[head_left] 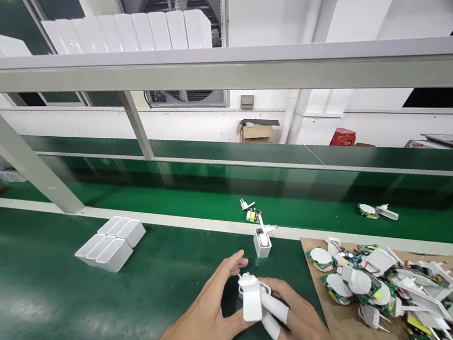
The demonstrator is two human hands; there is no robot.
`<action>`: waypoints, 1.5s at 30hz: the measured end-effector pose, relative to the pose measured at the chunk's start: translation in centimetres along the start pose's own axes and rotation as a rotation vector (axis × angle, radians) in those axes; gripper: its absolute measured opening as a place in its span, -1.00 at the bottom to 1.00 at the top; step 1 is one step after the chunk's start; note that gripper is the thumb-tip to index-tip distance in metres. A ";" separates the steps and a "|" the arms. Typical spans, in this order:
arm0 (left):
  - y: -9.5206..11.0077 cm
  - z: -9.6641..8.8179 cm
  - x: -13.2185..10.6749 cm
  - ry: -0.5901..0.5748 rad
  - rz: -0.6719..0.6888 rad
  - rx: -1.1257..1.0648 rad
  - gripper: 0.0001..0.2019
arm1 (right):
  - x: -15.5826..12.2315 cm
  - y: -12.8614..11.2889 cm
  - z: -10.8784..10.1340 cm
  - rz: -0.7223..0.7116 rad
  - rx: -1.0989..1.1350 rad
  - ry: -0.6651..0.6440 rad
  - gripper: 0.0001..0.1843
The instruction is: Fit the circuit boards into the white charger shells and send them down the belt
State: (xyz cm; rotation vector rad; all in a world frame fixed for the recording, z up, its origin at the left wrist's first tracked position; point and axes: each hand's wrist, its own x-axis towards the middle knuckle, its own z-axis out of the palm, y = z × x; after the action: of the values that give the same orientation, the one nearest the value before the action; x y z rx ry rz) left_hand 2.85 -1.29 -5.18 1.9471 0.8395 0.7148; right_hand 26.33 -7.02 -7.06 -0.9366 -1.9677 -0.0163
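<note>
Looks early. One charger housing (pixel 250 298) is in hand over the green bench (pixel 64 314). The pile of plug boards (pixel 365 279) looks unhoused, with empty housings (pixel 111 244) at left. Right hand (pixel 295 318), wearing finger cots, is clamped on the housing. Left hand (pixel 212 315) is half open, thumb steadying it.

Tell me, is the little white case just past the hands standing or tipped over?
Standing. The case rests on its base on the green table, open end up, something white inside.

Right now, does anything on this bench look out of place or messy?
Yes: the charger boards on the cardboard sheet lie in a jumbled heap, while the empty white housings sit in neat rows.
</note>
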 end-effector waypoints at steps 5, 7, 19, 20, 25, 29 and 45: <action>0.1 0.2 0.2 0.020 0.119 0.098 0.17 | 0.2 -0.1 -1.0 0.053 -0.014 -0.074 -0.55; 0.4 0.5 0.4 0.010 0.129 0.128 0.08 | 0.1 0.0 -0.9 0.060 -0.026 -0.144 -0.55; 0.8 0.5 1.5 0.054 0.027 0.004 -0.69 | -0.2 -0.1 -0.2 0.175 -0.052 -0.147 -0.65; 0.8 0.6 1.5 0.052 0.022 -0.012 -0.70 | -0.1 -0.1 -0.3 0.184 -0.055 -0.136 -0.63; 0.8 0.4 1.6 0.055 0.041 -0.073 -0.74 | 0.1 -0.3 -0.4 0.143 -0.068 -0.179 -0.44; 0.4 0.5 1.2 0.057 0.056 -0.062 -0.46 | -0.2 -0.3 0.0 0.371 0.218 -0.157 -0.56; 1.3 2.5 0.8 0.278 0.387 0.396 -0.19 | -0.7 -1.1 1.4 1.029 0.942 0.123 -0.38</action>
State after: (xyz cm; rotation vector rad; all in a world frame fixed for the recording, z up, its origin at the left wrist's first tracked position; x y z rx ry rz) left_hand 5.52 -2.43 -5.03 2.4415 0.8219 1.1365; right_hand 24.78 -7.71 -7.97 -1.1028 -0.9589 1.2675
